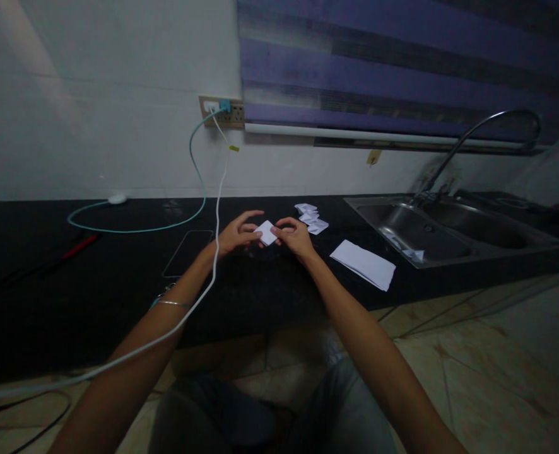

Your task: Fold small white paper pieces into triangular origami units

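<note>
Between my two hands is a small white folded paper [267, 232], turned so that its corners point up and down. My left hand [238, 233] pinches its left corner, thumb on top, with the index finger stretched out above. On the opposite corner my right hand [294, 237] closes with thumb and fingers. Several folded white paper pieces [311, 217] lie in a cluster just behind my right hand. Further right, a flat stack of white paper [364, 263] rests on the black countertop [270, 296].
A phone [188, 253] lies left of my left wrist. A white cable [219, 208] hangs from the wall socket [235, 113] across my left forearm. A teal cable [137, 231] loops over the counter. At right is a steel sink [355, 205] with paper scraps [412, 254].
</note>
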Demonstrator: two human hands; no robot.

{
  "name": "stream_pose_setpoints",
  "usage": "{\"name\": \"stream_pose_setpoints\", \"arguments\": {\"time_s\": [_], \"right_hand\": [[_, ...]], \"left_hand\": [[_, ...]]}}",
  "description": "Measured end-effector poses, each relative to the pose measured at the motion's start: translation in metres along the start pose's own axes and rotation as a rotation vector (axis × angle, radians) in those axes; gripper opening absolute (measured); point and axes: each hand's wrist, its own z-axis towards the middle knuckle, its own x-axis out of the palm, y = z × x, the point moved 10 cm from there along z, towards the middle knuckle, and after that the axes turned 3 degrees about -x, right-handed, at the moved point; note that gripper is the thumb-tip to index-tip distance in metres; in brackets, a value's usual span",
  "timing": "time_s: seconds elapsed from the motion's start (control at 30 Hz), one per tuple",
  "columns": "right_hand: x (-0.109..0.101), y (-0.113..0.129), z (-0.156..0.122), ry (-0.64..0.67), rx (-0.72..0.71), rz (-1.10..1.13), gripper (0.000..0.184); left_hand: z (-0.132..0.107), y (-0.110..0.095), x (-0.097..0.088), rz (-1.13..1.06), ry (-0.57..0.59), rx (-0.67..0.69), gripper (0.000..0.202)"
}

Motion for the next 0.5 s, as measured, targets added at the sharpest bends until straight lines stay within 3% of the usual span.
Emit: {"name": "stream_pose_setpoints", "arguments": {"time_s": [0.2,0.4,0.5], "right_hand": [[0.0,0.005,0.0,0.003,-0.062,0.022,0.035],[-0.004,0.005,0.002,-0.027,-0.089,0.055,0.031],[-0.003,0.004,0.001,-0.022,-0.067,0.041,0.03]], "left_hand": [[-0.003,-0.001,-0.005,0.09,-0.059,0.006,0.035],[-0.001,-0.001,-0.015,0.046,-0.094,0.037,0.043],[-0.002,-0.001,-0.021,0.087,-0.149,0.016,0.031]]}}
